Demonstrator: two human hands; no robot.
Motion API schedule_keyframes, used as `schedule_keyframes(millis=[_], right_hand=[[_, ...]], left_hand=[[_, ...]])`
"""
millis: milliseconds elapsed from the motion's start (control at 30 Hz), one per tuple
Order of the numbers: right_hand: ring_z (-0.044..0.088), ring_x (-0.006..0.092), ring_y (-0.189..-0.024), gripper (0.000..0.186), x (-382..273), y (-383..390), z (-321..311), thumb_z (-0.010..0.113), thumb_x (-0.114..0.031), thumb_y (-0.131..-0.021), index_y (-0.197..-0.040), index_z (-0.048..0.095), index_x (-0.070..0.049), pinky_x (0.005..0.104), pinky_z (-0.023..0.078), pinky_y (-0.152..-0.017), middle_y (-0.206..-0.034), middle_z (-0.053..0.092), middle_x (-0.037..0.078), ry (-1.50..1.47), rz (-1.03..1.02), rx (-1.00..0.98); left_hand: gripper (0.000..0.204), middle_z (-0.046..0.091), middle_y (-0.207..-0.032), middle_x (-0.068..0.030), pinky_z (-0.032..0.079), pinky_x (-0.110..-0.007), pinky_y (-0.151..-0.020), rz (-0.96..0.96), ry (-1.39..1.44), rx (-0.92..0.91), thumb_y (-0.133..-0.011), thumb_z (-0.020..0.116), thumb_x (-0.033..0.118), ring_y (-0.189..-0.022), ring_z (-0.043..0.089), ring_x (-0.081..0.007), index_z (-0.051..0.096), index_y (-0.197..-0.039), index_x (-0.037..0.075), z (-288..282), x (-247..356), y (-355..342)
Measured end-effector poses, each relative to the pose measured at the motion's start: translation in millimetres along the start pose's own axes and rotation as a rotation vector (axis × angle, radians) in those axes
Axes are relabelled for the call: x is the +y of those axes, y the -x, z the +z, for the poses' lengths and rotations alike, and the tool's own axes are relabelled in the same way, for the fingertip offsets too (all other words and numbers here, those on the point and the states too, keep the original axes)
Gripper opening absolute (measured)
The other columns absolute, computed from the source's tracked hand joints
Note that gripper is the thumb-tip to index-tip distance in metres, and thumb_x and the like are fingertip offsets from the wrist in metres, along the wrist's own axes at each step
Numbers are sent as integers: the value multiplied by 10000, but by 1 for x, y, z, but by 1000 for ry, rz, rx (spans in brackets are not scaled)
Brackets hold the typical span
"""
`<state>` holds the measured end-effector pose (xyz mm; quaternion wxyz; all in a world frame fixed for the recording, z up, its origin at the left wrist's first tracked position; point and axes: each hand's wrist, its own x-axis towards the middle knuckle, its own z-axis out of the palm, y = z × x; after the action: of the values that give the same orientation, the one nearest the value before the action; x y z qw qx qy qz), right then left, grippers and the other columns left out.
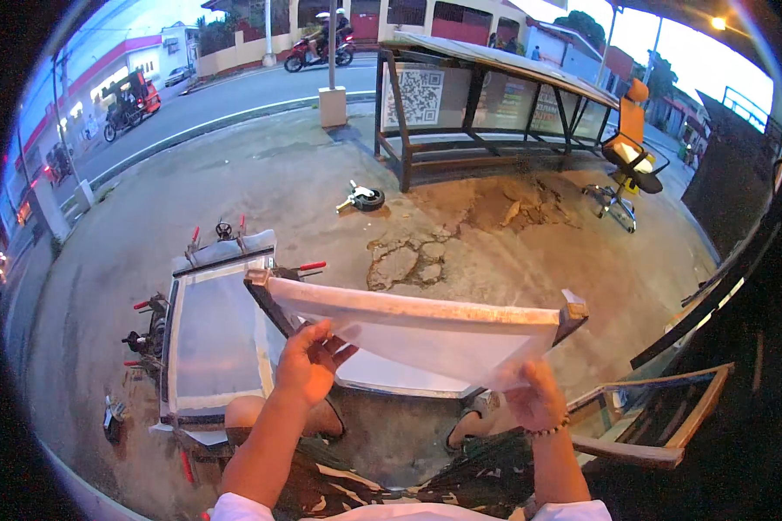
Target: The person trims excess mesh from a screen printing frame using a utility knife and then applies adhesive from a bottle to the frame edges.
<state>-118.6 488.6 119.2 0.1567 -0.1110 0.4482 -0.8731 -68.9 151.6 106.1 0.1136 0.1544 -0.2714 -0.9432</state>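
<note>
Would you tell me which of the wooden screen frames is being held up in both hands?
The pale mesh frame in the middle, gripped by the left hand and right hand; the other frames rest lower, untouched.

The wooden frame [417, 313] is held above the printing table [213, 339], with the shelter [495, 87] beyond.

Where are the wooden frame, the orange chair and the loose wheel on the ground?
wooden frame [408, 306], head view, on its long pale top bar.
orange chair [634, 122], head view, on its backrest.
loose wheel [369, 200], head view, on the black tyre.
</note>
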Motion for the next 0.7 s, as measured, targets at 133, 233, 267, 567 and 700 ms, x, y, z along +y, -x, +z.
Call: schedule_keyframes(millis=[133, 233, 267, 567, 700], right_hand=[[608, 206, -762, 274, -27, 5, -23, 570, -253, -940, -805, 609, -18, 333, 467, -689, -872, 670, 140, 174, -161, 35], [633, 207, -825, 285, -65, -9, 17, 553, -260, -948, -833, 624, -9, 335, 481, -715, -926, 684, 154, 239, -235, -62], [646, 230, -880, 327, -69, -16, 6, 534, -288, -951, -898, 648, 14, 342, 494, -770, -941, 690, 154, 262, -225, -44], [521, 393, -1193, 539, -74, -33, 44, 454, -384, -965, -1168, 563, 103, 537, 354, -1048, -1226, 580, 247, -275, -140, -182], [481, 389, -1242, 542, -77, -45, 23, 408, -400, -982, -1147, 577, 87, 518, 353, -1062, -1301, 518, 266, -224, -225, -312]], left_hand=[[60, 652, -918, -92, 533, -478, -815, 26, -88, -49, -820, 661, 94, -893, 665, -307, 622, -855, 65, 5, 4, 15], [175, 663, -854, -97, 550, -415, -756, 75, -265, -58, -810, 703, 97, -784, 670, -264, 614, -941, 24, -2, 5, 24], [202, 664, -838, -93, 552, -397, -742, 85, -326, -47, -801, 714, 86, -766, 668, -248, 612, -962, 19, -1, 7, 29], [565, 564, -1149, -126, 497, -360, -757, 1326, -1544, -59, -681, 823, 72, -960, 590, -249, 544, -1170, 114, 4, 21, 49], [701, 506, -1251, -133, 361, -487, -984, 1575, -1775, 118, -623, 840, 174, -1116, 521, -332, 520, -1246, 157, 28, 50, 36]])
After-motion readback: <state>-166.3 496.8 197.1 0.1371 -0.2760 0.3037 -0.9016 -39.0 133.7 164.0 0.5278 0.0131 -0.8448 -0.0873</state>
